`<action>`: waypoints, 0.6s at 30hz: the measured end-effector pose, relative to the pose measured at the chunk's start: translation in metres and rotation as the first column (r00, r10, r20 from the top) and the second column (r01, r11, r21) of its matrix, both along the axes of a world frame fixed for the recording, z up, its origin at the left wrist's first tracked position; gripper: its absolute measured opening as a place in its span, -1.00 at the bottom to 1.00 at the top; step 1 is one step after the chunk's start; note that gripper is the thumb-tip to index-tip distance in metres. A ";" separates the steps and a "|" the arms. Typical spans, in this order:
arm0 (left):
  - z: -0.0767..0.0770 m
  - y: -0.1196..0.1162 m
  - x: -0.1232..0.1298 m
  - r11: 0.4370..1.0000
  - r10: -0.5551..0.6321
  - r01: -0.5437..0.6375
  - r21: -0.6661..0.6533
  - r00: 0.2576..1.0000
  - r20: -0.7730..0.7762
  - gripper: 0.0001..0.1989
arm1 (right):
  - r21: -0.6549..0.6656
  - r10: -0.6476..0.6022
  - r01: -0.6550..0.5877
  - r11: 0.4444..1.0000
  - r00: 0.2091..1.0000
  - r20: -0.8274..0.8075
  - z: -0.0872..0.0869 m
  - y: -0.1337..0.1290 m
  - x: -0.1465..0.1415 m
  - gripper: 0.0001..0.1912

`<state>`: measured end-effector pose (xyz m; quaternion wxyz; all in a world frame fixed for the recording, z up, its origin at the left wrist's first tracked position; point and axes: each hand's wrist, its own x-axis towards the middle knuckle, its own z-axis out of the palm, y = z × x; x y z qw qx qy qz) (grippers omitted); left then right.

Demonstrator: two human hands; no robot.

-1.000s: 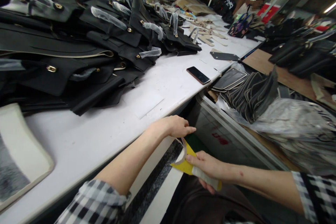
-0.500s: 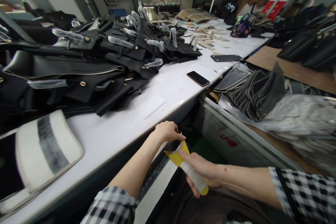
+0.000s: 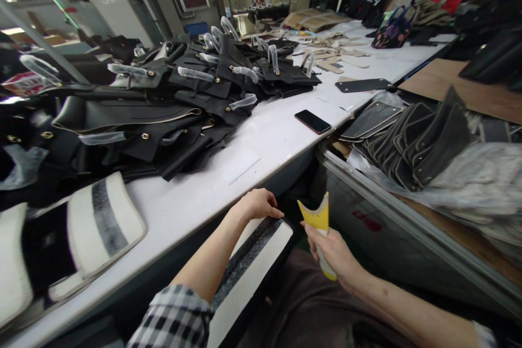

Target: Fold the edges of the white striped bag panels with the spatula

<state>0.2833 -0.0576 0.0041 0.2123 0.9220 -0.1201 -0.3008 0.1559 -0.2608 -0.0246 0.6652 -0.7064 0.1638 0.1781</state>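
My left hand [image 3: 259,205] is bent over the far end of a white panel with a dark speckled strip [image 3: 256,269], pinching its edge between thumb and fingers. The panel slants across my lap, partly covered by my left forearm. To the right, my right hand [image 3: 336,254] is wrapped round the grip of a yellow tool with a curved, two-pointed head [image 3: 318,220]. The tool stands nearly upright, its points upward, apart from the panel. A similar white panel with a dark strip [image 3: 127,193] lies on the table at the left.
Black bag pieces with plastic-wrapped handles [image 3: 196,103] are heaped on the white table [image 3: 269,144]. A phone [image 3: 312,121] lies near its edge. At the right, a large bin [image 3: 354,212] carries stacked dark panels [image 3: 420,138] and clear plastic [image 3: 473,174]. A person sits far back.
My right hand has drawn the yellow tool away from the panel's end, rightward, and turned it more upright. My left hand stays at the panel's end. The view has swung slightly left.
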 end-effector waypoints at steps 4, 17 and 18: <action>0.006 -0.001 -0.004 0.999 0.010 -0.011 0.032 1.000 0.029 -0.61 | 0.036 0.075 -0.074 0.997 0.997 -0.013 -0.021 0.022 0.029 -0.47; 0.006 -0.007 -0.007 0.992 0.117 -0.114 -0.052 0.991 0.070 -0.58 | -0.144 0.491 -0.477 0.867 0.866 0.094 -0.022 0.019 0.062 -0.54; 0.004 -0.005 -0.006 0.988 0.137 -0.131 -0.086 0.989 0.059 -0.53 | -0.158 0.492 -0.475 0.866 0.866 0.091 -0.022 0.020 0.062 -0.53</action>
